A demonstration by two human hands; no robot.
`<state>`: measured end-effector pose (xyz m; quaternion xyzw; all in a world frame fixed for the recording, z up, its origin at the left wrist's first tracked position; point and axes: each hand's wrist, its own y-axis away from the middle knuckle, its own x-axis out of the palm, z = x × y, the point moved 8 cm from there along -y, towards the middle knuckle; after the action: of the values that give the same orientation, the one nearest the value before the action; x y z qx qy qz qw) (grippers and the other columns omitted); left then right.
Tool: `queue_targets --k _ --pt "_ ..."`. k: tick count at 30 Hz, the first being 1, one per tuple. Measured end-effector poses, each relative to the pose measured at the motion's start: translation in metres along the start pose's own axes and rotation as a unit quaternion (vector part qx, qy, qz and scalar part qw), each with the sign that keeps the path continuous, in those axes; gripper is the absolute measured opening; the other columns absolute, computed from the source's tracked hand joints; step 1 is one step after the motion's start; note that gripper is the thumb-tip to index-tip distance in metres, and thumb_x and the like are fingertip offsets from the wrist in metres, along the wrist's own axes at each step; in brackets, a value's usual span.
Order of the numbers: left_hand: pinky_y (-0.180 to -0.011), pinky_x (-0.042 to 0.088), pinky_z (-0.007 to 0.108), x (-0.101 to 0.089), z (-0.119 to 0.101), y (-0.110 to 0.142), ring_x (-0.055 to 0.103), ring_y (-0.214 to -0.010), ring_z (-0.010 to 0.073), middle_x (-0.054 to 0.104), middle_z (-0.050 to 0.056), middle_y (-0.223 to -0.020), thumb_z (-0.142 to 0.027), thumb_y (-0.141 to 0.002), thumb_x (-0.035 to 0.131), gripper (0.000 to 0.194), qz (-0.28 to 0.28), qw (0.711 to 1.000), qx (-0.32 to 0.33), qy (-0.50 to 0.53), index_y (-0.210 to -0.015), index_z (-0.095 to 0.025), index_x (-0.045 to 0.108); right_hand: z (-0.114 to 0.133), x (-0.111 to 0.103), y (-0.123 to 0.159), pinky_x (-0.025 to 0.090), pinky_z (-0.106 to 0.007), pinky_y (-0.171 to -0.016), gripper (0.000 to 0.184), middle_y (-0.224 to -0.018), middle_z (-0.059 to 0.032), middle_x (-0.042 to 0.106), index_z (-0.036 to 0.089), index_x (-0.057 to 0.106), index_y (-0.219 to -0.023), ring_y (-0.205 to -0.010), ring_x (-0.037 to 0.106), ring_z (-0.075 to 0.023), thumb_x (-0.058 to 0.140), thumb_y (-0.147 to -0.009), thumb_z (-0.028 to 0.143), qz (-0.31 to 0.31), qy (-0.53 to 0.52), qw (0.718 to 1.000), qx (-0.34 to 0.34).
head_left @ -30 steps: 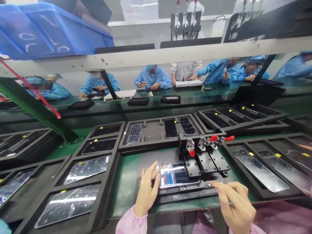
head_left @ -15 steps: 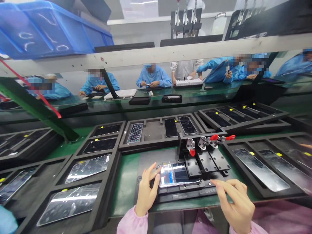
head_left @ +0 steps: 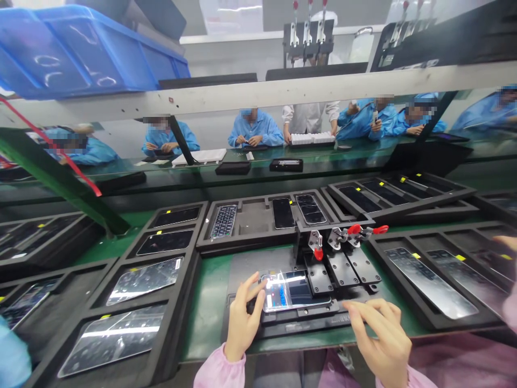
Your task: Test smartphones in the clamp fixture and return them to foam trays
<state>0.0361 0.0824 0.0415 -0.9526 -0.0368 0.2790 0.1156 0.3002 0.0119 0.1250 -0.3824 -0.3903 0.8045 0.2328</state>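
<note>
A glossy phone panel with a film cover (head_left: 293,291) lies flat in a black jig (head_left: 307,320) on the green bench mat. The fingertips of my left hand (head_left: 244,318) touch the panel's left edge without visibly gripping it. My right hand (head_left: 383,339) is spread, with its fingertips at the jig's front edge, right of the panel and apart from it. Behind the panel stand black hinged clamp plates with red-handled toggle clamps (head_left: 343,237). My pink sleeves show at the bottom.
Black foam trays holding phone panels (head_left: 428,283) stand left, right and behind the jig. Across a conveyor, co-workers in blue smocks (head_left: 254,129) sit at work. A blue crate (head_left: 81,54) sits on the shelf above. A co-worker's hand (head_left: 507,242) enters at the right edge.
My right hand has shifted slightly left along the jig's front edge. My left fingertips sit slightly lower against the panel. The panel has not moved. A co-worker's hand has come in at the right edge.
</note>
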Motion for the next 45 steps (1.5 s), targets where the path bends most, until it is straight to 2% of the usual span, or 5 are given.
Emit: queue_targets --k 4,11,18,35,45 --pt "-0.098 0.041 0.04 0.001 0.0 0.001 0.054 -0.115 0.0203 0.068 0.003 -0.109 -0.029 -0.086 0.048 0.038 -0.001 1.0 0.002 0.001 -0.123 -0.024 0.042 -0.001 0.001 0.002 0.033 -0.031 -0.067 0.01 -0.069 0.0028 0.066 0.02 0.064 -0.076 -0.058 0.05 -0.0097 0.06 -0.075 0.011 0.008 0.005 1.0 -0.008" --pt "-0.099 0.04 0.04 0.002 0.0 0.001 0.055 -0.114 0.0201 0.066 0.004 -0.112 -0.03 -0.087 0.047 0.038 0.002 1.0 -0.003 0.021 -0.124 -0.024 0.042 -0.007 0.002 0.007 0.033 -0.03 -0.066 0.01 -0.069 0.0038 0.066 0.021 0.065 -0.075 -0.056 0.052 -0.0087 0.058 -0.077 0.014 0.015 0.014 1.0 -0.008" --pt "-0.096 0.044 0.037 0.001 -0.001 0.001 0.058 -0.11 0.02 0.067 0.003 -0.111 -0.031 -0.086 0.048 0.038 -0.009 1.0 0.0 0.018 -0.123 -0.024 0.044 -0.002 0.003 0.001 0.033 -0.03 -0.067 0.01 -0.069 0.0033 0.066 0.02 0.064 -0.074 -0.057 0.051 -0.0088 0.059 -0.076 0.012 0.011 0.006 1.0 0.009" --pt "-0.096 0.045 0.036 0.002 -0.003 0.001 0.058 -0.111 0.0189 0.067 0.003 -0.112 -0.031 -0.087 0.047 0.036 -0.002 1.0 -0.008 0.029 -0.123 -0.025 0.044 -0.001 0.01 -0.012 0.031 -0.03 -0.069 0.01 -0.068 0.0032 0.066 0.02 0.063 -0.071 -0.059 0.05 -0.0088 0.059 -0.077 0.014 0.003 0.012 1.0 0.02" --pt "-0.098 0.042 0.033 0.004 0.001 0.001 0.057 -0.112 0.0165 0.065 0.001 -0.115 -0.031 -0.088 0.046 0.035 0.013 0.999 -0.018 0.032 -0.122 -0.027 0.042 -0.003 0.015 -0.02 0.03 -0.03 -0.071 0.007 -0.068 0.0062 0.066 0.022 0.062 -0.072 -0.06 0.049 -0.0089 0.063 -0.075 0.015 0.0 0.052 0.999 0.0"
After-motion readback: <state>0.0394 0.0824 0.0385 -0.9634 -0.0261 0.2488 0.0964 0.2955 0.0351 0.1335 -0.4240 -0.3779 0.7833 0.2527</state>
